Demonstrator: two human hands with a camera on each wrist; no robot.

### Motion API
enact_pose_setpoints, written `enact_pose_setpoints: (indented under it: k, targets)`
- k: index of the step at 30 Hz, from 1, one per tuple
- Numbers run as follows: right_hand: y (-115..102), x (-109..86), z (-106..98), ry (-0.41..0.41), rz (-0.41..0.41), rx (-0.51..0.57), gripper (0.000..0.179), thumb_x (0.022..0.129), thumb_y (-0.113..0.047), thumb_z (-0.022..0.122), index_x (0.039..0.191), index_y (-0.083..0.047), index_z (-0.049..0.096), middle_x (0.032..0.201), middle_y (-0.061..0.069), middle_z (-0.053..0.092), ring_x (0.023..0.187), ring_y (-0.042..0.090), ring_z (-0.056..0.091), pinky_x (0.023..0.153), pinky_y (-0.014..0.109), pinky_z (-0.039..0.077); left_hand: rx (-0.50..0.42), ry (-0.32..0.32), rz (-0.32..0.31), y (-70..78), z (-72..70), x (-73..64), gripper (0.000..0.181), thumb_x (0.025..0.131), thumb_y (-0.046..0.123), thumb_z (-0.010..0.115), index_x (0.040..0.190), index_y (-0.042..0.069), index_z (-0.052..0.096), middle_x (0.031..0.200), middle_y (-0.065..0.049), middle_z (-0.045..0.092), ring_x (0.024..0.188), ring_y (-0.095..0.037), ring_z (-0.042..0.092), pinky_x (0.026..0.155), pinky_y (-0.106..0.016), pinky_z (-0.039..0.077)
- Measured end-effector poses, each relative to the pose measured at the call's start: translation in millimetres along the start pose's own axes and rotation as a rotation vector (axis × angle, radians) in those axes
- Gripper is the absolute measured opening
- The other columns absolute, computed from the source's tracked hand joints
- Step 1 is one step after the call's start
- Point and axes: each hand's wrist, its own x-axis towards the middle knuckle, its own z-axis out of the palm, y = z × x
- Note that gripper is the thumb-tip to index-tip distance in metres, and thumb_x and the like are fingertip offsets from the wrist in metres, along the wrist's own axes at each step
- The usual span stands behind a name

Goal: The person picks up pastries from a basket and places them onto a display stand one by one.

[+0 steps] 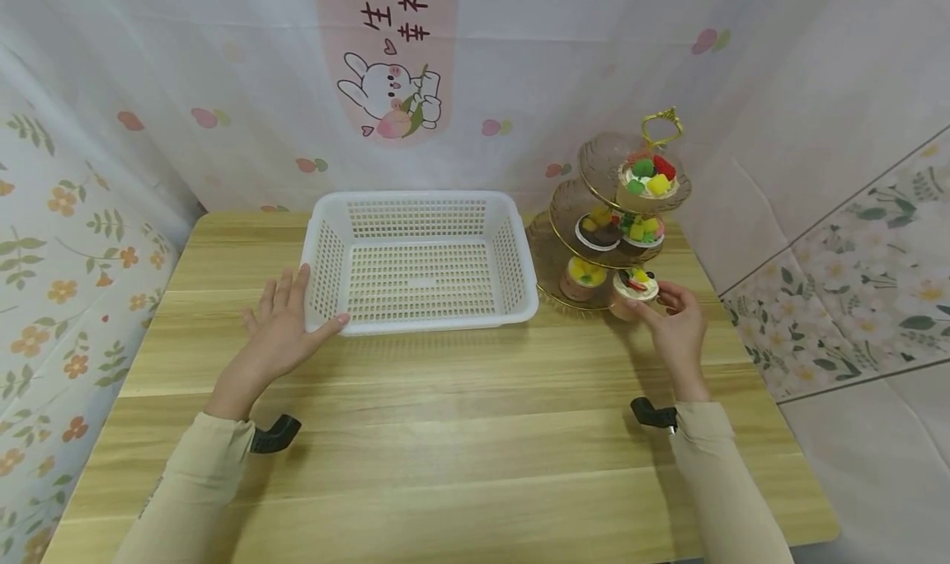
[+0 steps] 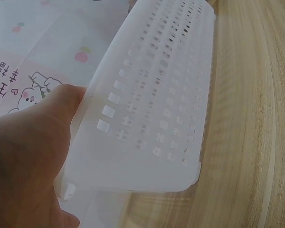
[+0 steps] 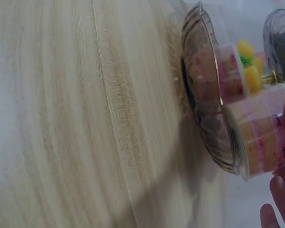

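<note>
My right hand (image 1: 677, 325) pinches a layered cake cup (image 1: 635, 287) with cream and fruit on top, at the front right rim of the bottom plate of a three-tier cake stand (image 1: 567, 304). In the right wrist view this clear cup (image 3: 259, 130) shows sponge and pink layers; its base overlaps the plate's edge (image 3: 218, 147). My left hand (image 1: 278, 321) rests spread at the near left corner of a white perforated basket (image 1: 423, 326), thumb over the front rim and fingers along the left side. The basket stands upright with nothing in it.
Another cake cup (image 1: 585, 279) with yellow fruit sits on the bottom plate. Two dark cupcakes, one with yellow pieces (image 1: 598, 227), occupy the middle tier, and a fruit-topped cup (image 1: 648, 180) the top. A printed curtain (image 1: 512, 69) hangs behind the wooden table (image 1: 445, 432).
</note>
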Motion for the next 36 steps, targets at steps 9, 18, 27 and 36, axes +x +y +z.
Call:
enact_pose_setpoints:
  k: [9, 18, 27, 36]
  targets:
    - [-1.3, 7.1, 13.3, 0.031, -0.024, 0.017, 0.057, 0.077, -0.019, 0.086, 0.124, -0.002, 0.059, 0.104, -0.007, 0.063, 0.097, 0.008, 0.056, 0.085, 0.018, 0.033, -0.002, -0.005, -0.003, 0.5, 0.4, 0.2, 0.108, 0.091, 0.069, 0.049, 0.159, 0.012, -0.013, 0.164, -0.027, -0.014, 0.149, -0.056, -0.011, 0.1, -0.087, -0.003]
    - [-4.6, 10.3, 18.1, 0.069, -0.025, -0.014, 0.054, 0.078, -0.02, 0.084, 0.121, 0.0, 0.059, 0.114, 0.006, 0.064, 0.107, 0.027, 0.057, 0.079, 0.017, 0.036, -0.005, 0.011, -0.005, 0.8, 1.3, -0.2, 0.108, 0.091, 0.069, 0.05, 0.159, 0.012, -0.011, 0.164, -0.029, -0.01, 0.148, -0.058, -0.009, 0.1, -0.087, -0.003]
    - [-10.1, 12.4, 24.0, 0.126, -0.017, -0.061, 0.052, 0.077, -0.019, 0.085, 0.118, 0.001, 0.06, 0.114, 0.014, 0.064, 0.102, 0.024, 0.055, 0.083, 0.021, 0.035, -0.003, 0.007, 0.0, 1.6, 0.7, -1.0, 0.108, 0.091, 0.068, 0.05, 0.159, 0.012, -0.011, 0.164, -0.029, -0.01, 0.148, -0.058, -0.008, 0.1, -0.087, -0.002]
    - [-8.5, 13.8, 33.1, 0.205, -0.029, -0.106, 0.052, 0.074, -0.022, 0.087, 0.113, 0.002, 0.062, 0.106, 0.021, 0.064, 0.095, 0.025, 0.051, 0.08, 0.026, 0.031, -0.004, 0.009, 0.0, 2.7, 0.5, -1.1, 0.108, 0.091, 0.068, 0.051, 0.159, 0.011, -0.011, 0.164, -0.03, -0.01, 0.148, -0.058, -0.009, 0.1, -0.087, -0.003]
